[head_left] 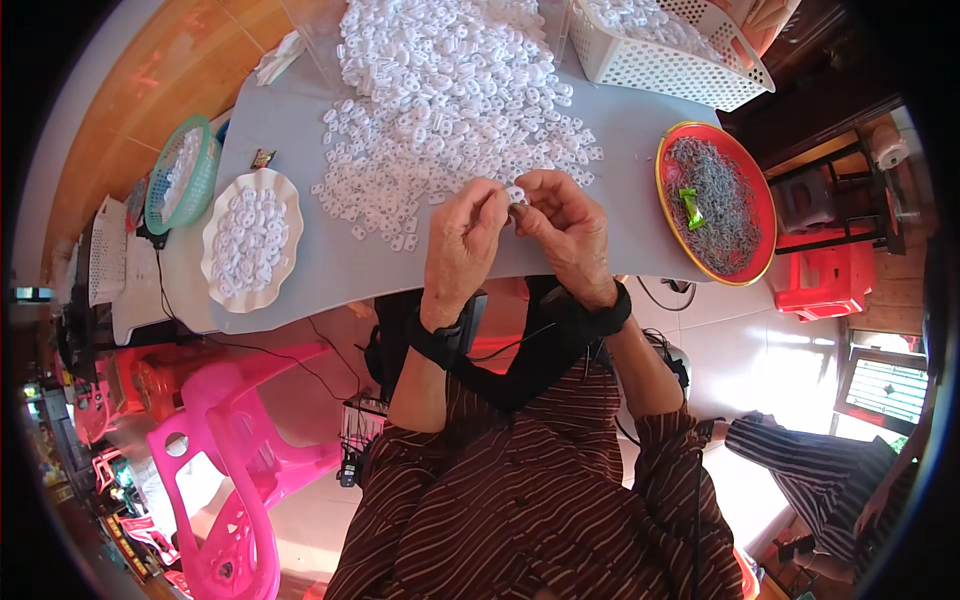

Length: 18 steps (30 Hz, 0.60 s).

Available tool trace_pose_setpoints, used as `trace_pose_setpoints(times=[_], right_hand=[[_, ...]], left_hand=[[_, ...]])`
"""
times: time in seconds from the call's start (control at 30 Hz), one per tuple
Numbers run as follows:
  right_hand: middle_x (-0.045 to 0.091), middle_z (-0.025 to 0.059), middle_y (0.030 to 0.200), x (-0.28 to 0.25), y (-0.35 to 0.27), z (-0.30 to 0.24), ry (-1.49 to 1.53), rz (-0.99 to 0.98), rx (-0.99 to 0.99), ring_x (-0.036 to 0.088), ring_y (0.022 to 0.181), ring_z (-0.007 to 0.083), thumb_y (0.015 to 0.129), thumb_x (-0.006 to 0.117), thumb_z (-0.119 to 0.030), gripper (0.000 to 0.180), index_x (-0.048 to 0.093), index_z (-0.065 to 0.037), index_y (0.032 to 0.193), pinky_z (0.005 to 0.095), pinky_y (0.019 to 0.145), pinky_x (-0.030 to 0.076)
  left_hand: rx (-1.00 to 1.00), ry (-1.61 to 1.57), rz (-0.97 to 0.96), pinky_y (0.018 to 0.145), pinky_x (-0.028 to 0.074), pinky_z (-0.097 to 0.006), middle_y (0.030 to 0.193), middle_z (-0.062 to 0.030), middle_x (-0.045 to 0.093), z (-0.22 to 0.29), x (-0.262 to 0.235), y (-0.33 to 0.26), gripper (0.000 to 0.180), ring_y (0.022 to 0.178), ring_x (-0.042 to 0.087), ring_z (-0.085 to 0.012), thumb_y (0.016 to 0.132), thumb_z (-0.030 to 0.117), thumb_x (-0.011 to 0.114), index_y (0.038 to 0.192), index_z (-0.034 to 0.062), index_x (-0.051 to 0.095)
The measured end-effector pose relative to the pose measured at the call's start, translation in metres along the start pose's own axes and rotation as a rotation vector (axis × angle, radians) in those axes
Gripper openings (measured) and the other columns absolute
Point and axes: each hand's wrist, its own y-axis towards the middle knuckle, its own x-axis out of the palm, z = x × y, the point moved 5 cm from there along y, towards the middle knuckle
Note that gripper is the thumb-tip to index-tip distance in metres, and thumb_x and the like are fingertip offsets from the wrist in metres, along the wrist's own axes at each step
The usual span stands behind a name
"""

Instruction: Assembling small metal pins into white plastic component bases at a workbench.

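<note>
Close together above the table's near edge, my two hands meet at one small white plastic piece [516, 195] with holes in it. My left hand [464, 240] pinches it from the left side. Thumb and bent fingers of my right hand [565, 235] close on it from the right; anything else between those fingertips is hidden. Just beyond my hands spreads a large heap of similar white plastic pieces [440, 110]. To the right, a red bowl [765, 205] with a yellow rim holds many small grey metal parts and a green wrapped packet [691, 208].
A scalloped cream plate [291, 245] of white pieces sits at the left. Beside it stands a green basket [208, 170]. A white perforated basket [660, 75] is at the back right. A pink chair [235, 440] stands below left; another person's striped clothing [800, 470] shows lower right.
</note>
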Motion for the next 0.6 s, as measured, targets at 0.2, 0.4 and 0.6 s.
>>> trace_pose_setpoints(times=[0.2,0.4,0.6], right_hand=[[0.057,0.0003,0.087,0.0012,0.0005,-0.0011,0.082,-0.044,0.015,0.055,0.076,0.0061,0.085,0.059,0.003,0.026,0.052,0.0,0.11,0.0204,0.071,0.047],[0.057,-0.0002,0.087,0.0013,0.0004,-0.0007,0.069,-0.04,0.025,0.053,0.077,0.0063,0.085,0.058,0.003,0.025,0.052,0.0,0.109,0.0204,0.072,0.046],[0.053,-0.0013,0.086,0.0022,0.0018,0.0005,0.091,-0.012,0.037,0.052,0.078,0.0056,0.084,0.058,0.004,0.026,0.052,0.0,0.109,0.0206,0.074,0.046]], left_hand=[[-0.032,-0.061,-0.032,0.053,0.038,-0.024,0.064,-0.0021,0.05,0.0024,0.0015,-0.0006,0.013,0.06,0.045,-0.007,0.091,0.011,0.052,0.086,-0.001,0.055],[-0.097,-0.064,-0.022,0.056,0.04,-0.024,0.066,-0.0026,0.053,0.0066,0.001,-0.001,0.015,0.062,0.047,-0.007,0.091,0.013,0.053,0.087,-0.001,0.056],[-0.139,-0.073,0.006,0.057,0.041,-0.025,0.068,-0.0033,0.054,-0.0028,0.0009,-0.0026,0.017,0.063,0.048,-0.008,0.091,0.015,0.053,0.087,-0.0008,0.056]])
